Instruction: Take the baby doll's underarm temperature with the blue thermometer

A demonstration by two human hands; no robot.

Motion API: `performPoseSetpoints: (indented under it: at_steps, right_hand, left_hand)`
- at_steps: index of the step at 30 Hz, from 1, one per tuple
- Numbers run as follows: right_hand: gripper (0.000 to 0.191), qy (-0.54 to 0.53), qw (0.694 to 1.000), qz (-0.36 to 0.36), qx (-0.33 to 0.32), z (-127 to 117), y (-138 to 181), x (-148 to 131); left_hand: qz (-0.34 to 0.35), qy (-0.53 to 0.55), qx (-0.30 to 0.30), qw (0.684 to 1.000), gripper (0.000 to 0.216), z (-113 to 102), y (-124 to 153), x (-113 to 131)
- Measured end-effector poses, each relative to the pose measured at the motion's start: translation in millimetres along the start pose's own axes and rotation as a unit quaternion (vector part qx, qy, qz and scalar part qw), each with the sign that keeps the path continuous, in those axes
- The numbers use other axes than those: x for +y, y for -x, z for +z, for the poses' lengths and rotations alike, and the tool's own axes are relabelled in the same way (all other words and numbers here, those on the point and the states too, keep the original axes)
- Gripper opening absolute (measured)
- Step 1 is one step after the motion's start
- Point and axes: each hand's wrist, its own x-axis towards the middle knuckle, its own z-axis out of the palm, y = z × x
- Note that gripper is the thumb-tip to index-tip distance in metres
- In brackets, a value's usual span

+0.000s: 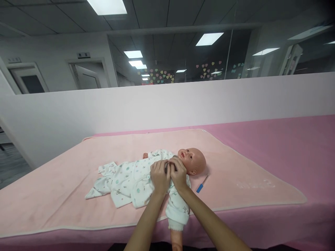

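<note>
A baby doll point(192, 160) lies on its back, head to the right, in a white printed outfit point(125, 179). At its upper chest, just below the chin, my left hand point(160, 175) and my right hand point(178, 173) meet side by side. The fingers of both are curled in around a small dark grey thing point(166, 168), mostly hidden by them; I cannot make out its kind. To the right of my right wrist, near the doll's head, lies a small screwdriver point(201, 184) with a blue handle. One doll arm point(176, 237) stretches toward me between my forearms.
Under the doll is a peach blanket point(70, 205) with a pale edge, spread on a pink surface point(295, 153). Behind it runs a low white wall point(167, 108) with a glass pane point(178, 52) above. A grey floor point(13, 165) shows at the far left.
</note>
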Motion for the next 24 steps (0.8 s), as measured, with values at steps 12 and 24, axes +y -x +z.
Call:
performPoseSetpoints:
  at_steps: [12, 24]
  right_hand:
    - [0.026, 0.018, 1.000, -0.014, 0.005, -1.1, 2.6, 0.4]
    - [0.022, 0.028, 0.998, -0.004, 0.047, -1.7, 2.6, -1.4]
  left_hand:
    - [0.001, 0.008, 0.001, 1.000, 0.011, -1.8, 0.9, 2.1]
    - [-0.110, -0.028, 0.057, 0.992, 0.014, -33.9, 15.5, -2.6]
